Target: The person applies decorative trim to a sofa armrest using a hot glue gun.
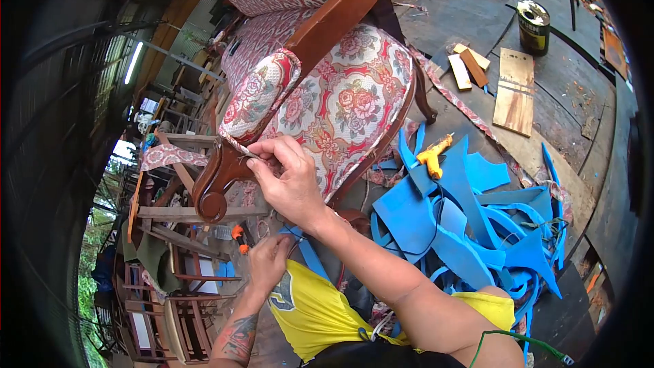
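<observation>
Chair (337, 13): seat (354, 102), arm pad (257, 92) covered; trim (234, 143) seemingly unfinished, pinched by my right hand (289, 180). Left hand (268, 264) beside chair, grip unclear.

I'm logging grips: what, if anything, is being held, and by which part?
The right hand seems to pinch the armrest trim by its lower end; whether the left hand holds anything cannot be told.

Right hand (294, 180): far, thumb and fingertips pinched
Left hand (268, 263): near, left, fingers curled
Left forearm (238, 330): tattooed
</observation>
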### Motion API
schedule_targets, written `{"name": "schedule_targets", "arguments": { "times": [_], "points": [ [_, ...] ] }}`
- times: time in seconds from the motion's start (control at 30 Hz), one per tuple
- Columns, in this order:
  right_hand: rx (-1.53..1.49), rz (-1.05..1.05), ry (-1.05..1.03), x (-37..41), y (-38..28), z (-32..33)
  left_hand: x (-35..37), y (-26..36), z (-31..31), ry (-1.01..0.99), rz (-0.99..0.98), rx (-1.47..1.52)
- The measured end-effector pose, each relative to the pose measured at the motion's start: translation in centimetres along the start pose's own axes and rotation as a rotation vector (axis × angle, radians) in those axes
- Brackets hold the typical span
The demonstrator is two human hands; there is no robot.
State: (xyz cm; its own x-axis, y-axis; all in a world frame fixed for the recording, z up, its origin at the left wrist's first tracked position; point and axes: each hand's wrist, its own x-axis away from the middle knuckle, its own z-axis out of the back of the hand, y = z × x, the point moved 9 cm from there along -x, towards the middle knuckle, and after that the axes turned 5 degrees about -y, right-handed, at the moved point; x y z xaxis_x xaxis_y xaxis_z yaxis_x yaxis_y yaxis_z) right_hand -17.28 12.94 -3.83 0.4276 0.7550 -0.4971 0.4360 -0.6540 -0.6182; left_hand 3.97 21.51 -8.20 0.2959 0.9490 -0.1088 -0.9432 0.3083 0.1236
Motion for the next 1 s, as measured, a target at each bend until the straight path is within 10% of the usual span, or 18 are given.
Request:
{"name": "schedule_targets", "arguments": {
  "times": [0.07,0.23,0.43,1.0],
  "points": [
    [-0.004,0.002,-0.007,-0.1,0.1,0.0,0.1,3.0,1.0,0.022,-0.133,-0.088],
    [0.032,0.036,-0.011,-0.2,-0.1,-0.2,5.0,-10.7,-2.7,-0.003,0.699,0.805],
    [0.112,0.044,-0.004,0.0,-0.2,0.0,23.4,-33.0,-16.0,-0.148,0.711,0.231],
    [0.065,-0.176,0.025,1.0,1.0,0.2,28.1,-25.2,-32.5,0.019,1.173,-0.193]
  ]
}}
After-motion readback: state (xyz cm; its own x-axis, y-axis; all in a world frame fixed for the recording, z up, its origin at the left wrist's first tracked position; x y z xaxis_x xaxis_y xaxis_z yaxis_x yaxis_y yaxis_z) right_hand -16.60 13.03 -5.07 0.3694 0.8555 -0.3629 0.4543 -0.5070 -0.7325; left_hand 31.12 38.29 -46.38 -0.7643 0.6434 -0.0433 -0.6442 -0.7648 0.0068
